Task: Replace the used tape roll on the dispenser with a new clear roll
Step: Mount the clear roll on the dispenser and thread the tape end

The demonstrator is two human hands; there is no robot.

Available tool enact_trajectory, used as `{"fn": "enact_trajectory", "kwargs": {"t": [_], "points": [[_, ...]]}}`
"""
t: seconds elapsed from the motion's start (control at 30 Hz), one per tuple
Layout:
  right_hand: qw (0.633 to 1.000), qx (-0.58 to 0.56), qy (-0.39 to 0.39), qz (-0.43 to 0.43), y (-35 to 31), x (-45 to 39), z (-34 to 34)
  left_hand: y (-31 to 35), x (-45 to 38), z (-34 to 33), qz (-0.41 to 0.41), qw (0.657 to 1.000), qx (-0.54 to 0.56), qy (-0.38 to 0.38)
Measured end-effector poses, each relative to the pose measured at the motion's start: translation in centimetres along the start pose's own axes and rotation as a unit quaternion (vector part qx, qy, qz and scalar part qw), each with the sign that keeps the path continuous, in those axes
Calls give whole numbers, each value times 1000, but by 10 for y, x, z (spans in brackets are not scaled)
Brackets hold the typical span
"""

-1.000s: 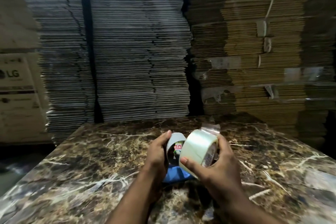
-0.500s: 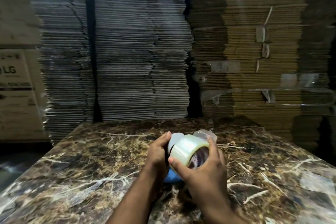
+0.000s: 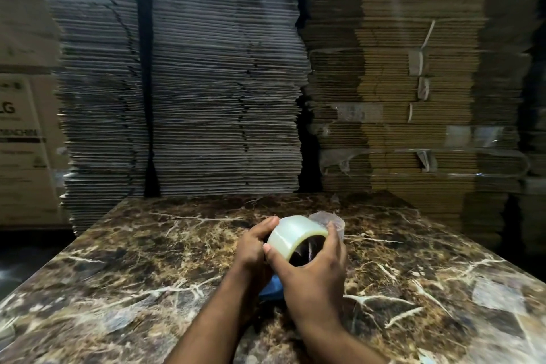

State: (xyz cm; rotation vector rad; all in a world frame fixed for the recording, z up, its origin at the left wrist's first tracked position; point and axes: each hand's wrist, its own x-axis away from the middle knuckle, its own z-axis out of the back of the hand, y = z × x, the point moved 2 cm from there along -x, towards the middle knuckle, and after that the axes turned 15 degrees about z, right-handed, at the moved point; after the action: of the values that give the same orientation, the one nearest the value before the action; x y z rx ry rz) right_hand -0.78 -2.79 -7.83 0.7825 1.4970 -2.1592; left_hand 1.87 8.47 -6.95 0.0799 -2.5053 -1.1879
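The new clear tape roll (image 3: pixel 291 235) is held over the middle of the marble table (image 3: pixel 147 275), tilted with its dark core opening facing down and right. My right hand (image 3: pixel 313 275) grips it, thumb on the near rim and fingers over the far rim. My left hand (image 3: pixel 254 245) wraps around the dispenser just left of the roll. Only a blue part of the dispenser (image 3: pixel 270 289) shows below the hands; the rest is hidden. A loose curl of clear tape (image 3: pixel 332 220) sticks up behind the roll. The used roll is hidden behind the clear roll.
Tall stacks of flattened cardboard (image 3: pixel 221 83) rise right behind the table's far edge. A printed carton (image 3: pixel 23 142) stands at the left. The table drops off to a dark floor (image 3: pixel 29 257) on the left.
My right hand has brought the clear roll leftward and tipped it over the dispenser, so it now covers the white used roll. My left hand has kept its hold.
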Motion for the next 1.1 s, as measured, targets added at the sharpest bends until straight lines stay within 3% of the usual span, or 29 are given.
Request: {"fn": "enact_trajectory", "kwargs": {"t": [0.23, 0.43, 0.57, 0.67, 0.77, 0.87, 1.0, 1.1], "points": [[999, -5, 24, -43, 7, -6, -13, 0, -4, 1, -40, 998, -52, -18], [998, 13, 28, -51, 13, -11, -21, 0, -6, 4, -65, 996, -30, -51], [997, 64, 19, -45, 11, -16, -30, 1, 2, 3, -107, 993, -45, -14], [997, 60, 6, -43, 9, -18, -31, 2, 3, 3, -92, 995, -31, -17], [995, -45, -1, -85, 16, -20, -28, 3, 3, 6, -94, 995, -34, 12], [965, -215, 23, -151, 25, -30, -17, 1, 7, 1, -93, 995, -24, 1], [940, -257, 15, -223, 35, -58, 5, 1, 8, -2, -109, 994, 3, 4], [909, -299, -67, -283, 33, -75, 20, 2, 8, 0, -104, 994, 9, 15]]}}
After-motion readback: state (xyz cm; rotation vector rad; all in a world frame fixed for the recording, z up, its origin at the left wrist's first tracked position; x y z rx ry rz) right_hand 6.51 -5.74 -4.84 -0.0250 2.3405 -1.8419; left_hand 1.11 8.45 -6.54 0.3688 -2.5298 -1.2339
